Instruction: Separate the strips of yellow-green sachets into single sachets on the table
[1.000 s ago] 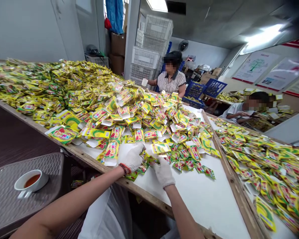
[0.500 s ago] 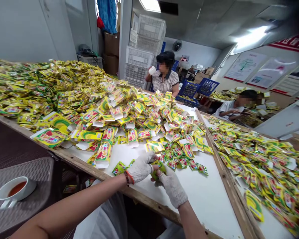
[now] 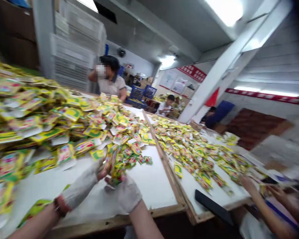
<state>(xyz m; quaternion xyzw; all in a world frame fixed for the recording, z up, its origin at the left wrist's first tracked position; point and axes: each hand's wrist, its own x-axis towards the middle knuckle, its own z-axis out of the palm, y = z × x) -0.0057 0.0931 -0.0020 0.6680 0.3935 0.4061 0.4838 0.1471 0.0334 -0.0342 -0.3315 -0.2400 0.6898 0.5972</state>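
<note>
My left hand (image 3: 86, 184), in a white knitted glove with bare fingertips, is closed on a small yellow candy box (image 3: 111, 158) that stands tilted above the table. My right hand (image 3: 128, 193), gloved likewise, is closed round small green candy packets (image 3: 118, 174) at the box's lower end. Motion blur hides whether any packets are inside the box. Several loose green packets (image 3: 132, 160) lie just behind my hands. A green packet (image 3: 36, 208) rests near my left forearm. To the left rises a heap of yellow boxes (image 3: 72, 114), many with open white flaps.
A wooden strip (image 3: 161, 154) divides my white tabletop (image 3: 154, 186) from one strewn with yellow packs (image 3: 189, 142). A dark flat object (image 3: 211, 204) lies at that table's edge. Another person's hands (image 3: 250, 186) work at far right; a person (image 3: 111, 79) sits across, holding a white cup.
My view has swung right, bringing the neighbouring table and another worker's arms into sight. A yellow box is now in my left hand, held against the packets in my right. The person opposite has raised the cup.
</note>
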